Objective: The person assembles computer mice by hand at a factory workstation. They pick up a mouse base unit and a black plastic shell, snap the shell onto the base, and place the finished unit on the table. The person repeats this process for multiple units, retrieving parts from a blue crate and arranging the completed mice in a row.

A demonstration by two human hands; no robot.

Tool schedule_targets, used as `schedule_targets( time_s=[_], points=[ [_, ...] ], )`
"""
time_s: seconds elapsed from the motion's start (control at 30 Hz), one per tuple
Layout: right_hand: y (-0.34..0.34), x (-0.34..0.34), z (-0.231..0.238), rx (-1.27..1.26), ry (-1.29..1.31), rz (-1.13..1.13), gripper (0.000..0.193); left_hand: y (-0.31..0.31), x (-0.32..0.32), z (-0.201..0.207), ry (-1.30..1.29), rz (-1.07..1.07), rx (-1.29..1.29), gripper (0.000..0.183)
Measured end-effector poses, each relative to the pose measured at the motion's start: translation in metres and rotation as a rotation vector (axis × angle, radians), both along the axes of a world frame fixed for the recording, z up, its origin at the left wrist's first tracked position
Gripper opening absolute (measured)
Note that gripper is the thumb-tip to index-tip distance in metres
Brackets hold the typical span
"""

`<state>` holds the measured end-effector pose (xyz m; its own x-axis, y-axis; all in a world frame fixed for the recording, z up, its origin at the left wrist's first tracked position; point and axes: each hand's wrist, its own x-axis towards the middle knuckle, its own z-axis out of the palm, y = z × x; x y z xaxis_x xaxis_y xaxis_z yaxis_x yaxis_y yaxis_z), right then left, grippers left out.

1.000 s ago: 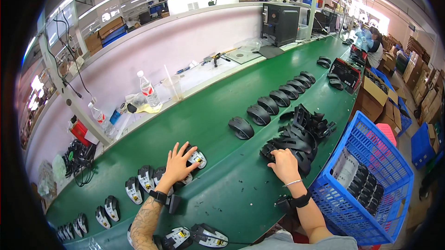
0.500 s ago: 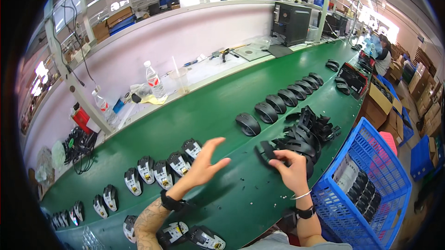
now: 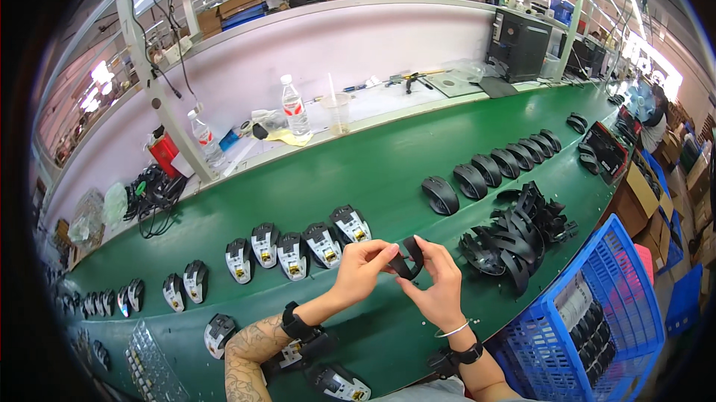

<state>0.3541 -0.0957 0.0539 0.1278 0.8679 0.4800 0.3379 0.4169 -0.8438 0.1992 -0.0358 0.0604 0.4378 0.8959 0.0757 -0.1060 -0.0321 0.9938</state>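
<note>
Between both hands, above the green bench, is a curved black plastic mouse cover (image 3: 407, 262). My left hand (image 3: 359, 274) pinches its left edge with thumb and fingertips. On the other side, my right hand (image 3: 438, 287) grips the cover with fingers and thumb. A heap of loose black mouse covers (image 3: 514, 242) lies to the right of my right hand. Beyond my left hand stand several coverless mice (image 3: 293, 256) with pale insides showing. Another coverless mouse (image 3: 339, 382) lies near the front edge, and one is partly hidden under my left wrist.
A row of black mice (image 3: 470, 180) runs toward the far right. The blue plastic basket (image 3: 548, 320) at the right holds packed black parts. Along the wall ledge are water bottles (image 3: 294, 107), a plastic cup (image 3: 338, 115) and tangled cables (image 3: 153, 197). A person (image 3: 655, 118) sits far off.
My right hand has brought the cover from beside the heap leftward. My left hand, open before, now holds it too. The whole view has shifted, so the bench appears farther right.
</note>
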Motion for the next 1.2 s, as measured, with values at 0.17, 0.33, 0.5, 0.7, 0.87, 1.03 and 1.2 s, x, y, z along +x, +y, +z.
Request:
schedule_targets(
  time_s=[0.17, 0.33, 0.5, 0.7, 0.87, 1.03, 1.2],
  points=[
    [0.004, 0.003, 0.001, 0.072, -0.093, -0.05, 0.065, 0.031, -0.011, 0.016, 0.094, -0.241, -0.098, 0.033],
    [-0.003, 0.017, 0.0, 0.162, -0.375, -0.212, 0.051, 0.109, -0.038, -0.033, 1.184, 0.12, 0.482, 0.086],
    [-0.011, 0.029, -0.02, 0.124, -0.413, -0.259, 0.041, 0.145, -0.046, -0.076, 1.333, 0.011, 0.384, 0.104],
    [-0.017, 0.039, -0.02, 0.124, -0.563, -0.33, 0.041, 0.14, -0.036, -0.06, 1.36, 0.148, 0.314, 0.105],
    [-0.018, 0.037, -0.015, 0.066, -0.418, -0.262, 0.052, 0.117, -0.022, -0.032, 0.753, 0.166, 0.278, 0.097],
    [-0.016, 0.022, -0.001, 0.062, -0.296, -0.217, 0.056, 0.086, -0.005, -0.022, 0.281, 0.177, 0.098, 0.086],
    [-0.009, 0.004, -0.004, 0.148, -0.232, -0.257, 0.051, 0.051, 0.0, -0.011, -0.064, -0.003, -0.421, 0.06]
  ],
)
